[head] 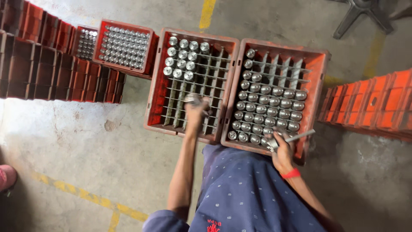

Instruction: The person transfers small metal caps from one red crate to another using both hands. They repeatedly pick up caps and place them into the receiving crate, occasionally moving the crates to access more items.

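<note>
Left hand [196, 111] closed around one shiny round metal piece [192, 99], over the left red plastic crate [155, 90]. Right hand [281, 150] gripping a thin grey metal rod [300, 136] (plus another piece, blurry) by the fuller right red plastic crate [316, 64]. Best lowered straight into an open slot.
</note>
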Tool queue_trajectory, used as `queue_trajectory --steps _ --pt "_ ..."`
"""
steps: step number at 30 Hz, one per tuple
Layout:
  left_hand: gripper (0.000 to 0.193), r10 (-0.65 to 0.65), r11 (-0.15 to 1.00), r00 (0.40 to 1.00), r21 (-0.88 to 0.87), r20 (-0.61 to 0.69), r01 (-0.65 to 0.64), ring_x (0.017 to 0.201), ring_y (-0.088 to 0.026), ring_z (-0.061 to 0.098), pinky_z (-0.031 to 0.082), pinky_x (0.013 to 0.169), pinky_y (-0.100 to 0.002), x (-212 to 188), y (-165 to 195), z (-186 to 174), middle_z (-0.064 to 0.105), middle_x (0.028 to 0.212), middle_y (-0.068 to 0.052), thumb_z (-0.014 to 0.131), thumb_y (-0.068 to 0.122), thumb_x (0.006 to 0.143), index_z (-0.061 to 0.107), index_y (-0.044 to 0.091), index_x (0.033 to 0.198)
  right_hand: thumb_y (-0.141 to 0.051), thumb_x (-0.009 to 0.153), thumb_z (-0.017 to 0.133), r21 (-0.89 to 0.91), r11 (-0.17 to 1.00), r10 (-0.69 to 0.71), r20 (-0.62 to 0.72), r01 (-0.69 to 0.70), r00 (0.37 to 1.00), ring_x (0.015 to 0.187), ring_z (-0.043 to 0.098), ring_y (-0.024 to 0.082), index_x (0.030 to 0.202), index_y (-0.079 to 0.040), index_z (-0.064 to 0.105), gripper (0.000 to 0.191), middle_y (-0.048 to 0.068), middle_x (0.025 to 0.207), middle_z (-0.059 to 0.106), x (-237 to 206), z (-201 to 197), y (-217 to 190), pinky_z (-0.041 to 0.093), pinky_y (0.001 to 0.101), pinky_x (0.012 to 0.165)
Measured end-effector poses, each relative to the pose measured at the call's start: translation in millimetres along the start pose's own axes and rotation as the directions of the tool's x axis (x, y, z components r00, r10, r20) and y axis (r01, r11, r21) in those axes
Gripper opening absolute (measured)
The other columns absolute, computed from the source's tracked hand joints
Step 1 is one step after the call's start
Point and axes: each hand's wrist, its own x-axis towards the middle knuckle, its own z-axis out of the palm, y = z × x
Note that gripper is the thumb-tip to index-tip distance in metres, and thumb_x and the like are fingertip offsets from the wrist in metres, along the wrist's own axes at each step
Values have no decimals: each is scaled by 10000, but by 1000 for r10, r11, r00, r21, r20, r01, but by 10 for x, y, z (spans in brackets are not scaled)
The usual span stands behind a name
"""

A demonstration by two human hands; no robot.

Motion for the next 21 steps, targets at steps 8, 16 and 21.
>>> queue_trajectory --steps 8,16,21 --pt "398 -44 766 854 567 518 -305 780 -232 745 574 728 -380 -1260 -489 952 767 904 -130 831 194 754 715 96 1122 -55 1016 591 85 995 -74 163 61 984 833 671 173 1127 -38 646 125 58 834 646 30 589 -336 575 322 843" --pt "480 -233 629 802 715 549 -306 904 -381 741 563 799 -462 -1384 -557 1273 762 946 -212 841 295 731 710 64 1131 -63 1024 581 -145 966 -171 268 216 948 844 644 121 1118 -27 657 126 33 884 663 -67 339 -276 548 288 798" --pt "556 -191 669 732 632 655 -391 841 -322 767 584 780 -437 -1098 -663 1311 772 931 -201 864 408 750 707 15 1110 -53 1017 608 89 996 -23 29 21 999 830 690 162 1106 -41 678 114 37 872 674 366 -33 -349 560 309 736"
